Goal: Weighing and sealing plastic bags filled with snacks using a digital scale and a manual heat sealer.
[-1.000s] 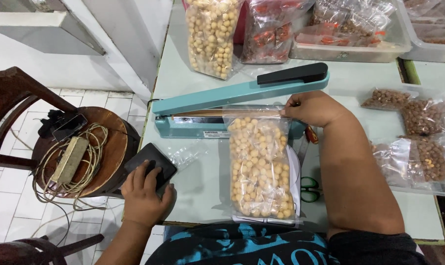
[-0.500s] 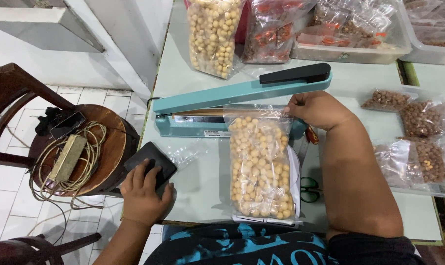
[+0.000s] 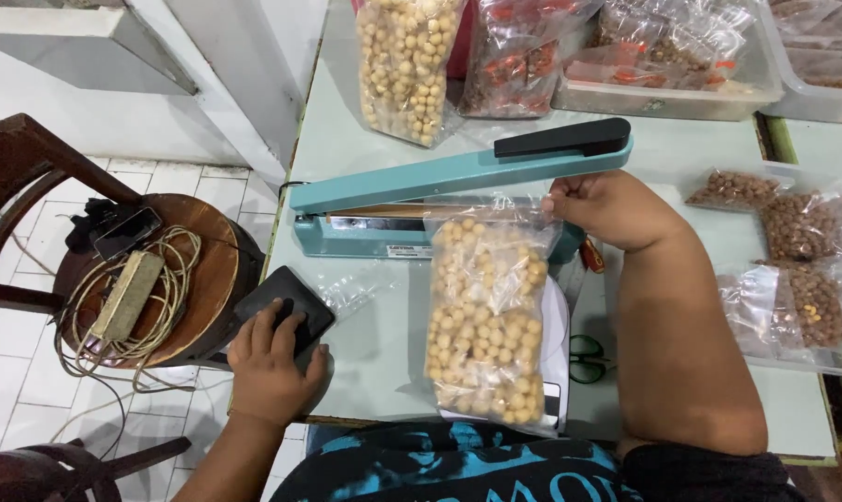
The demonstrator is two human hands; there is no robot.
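A clear bag of pale round snacks (image 3: 484, 316) lies lengthwise on the table with its top edge over the sealing bar of a teal heat sealer (image 3: 421, 209). My right hand (image 3: 607, 206) pinches the bag's top right corner beside the sealer's raised arm and black handle (image 3: 562, 137). The bag's lower end rests on a white scale (image 3: 556, 358). My left hand (image 3: 272, 358) lies on a black phone-like device (image 3: 286, 302) at the table's left edge.
More filled snack bags (image 3: 404, 65) and clear bins (image 3: 663, 88) stand at the back. Bags of brown nuts (image 3: 802, 251) lie at the right. Green scissors (image 3: 584, 358) lie by my right arm. A wooden stool (image 3: 170, 279) with a coiled cable stands left.
My right hand has lifted the bag's top corner slightly, and the bag has tilted and shifted a little left. My left hand has stayed on the black device.
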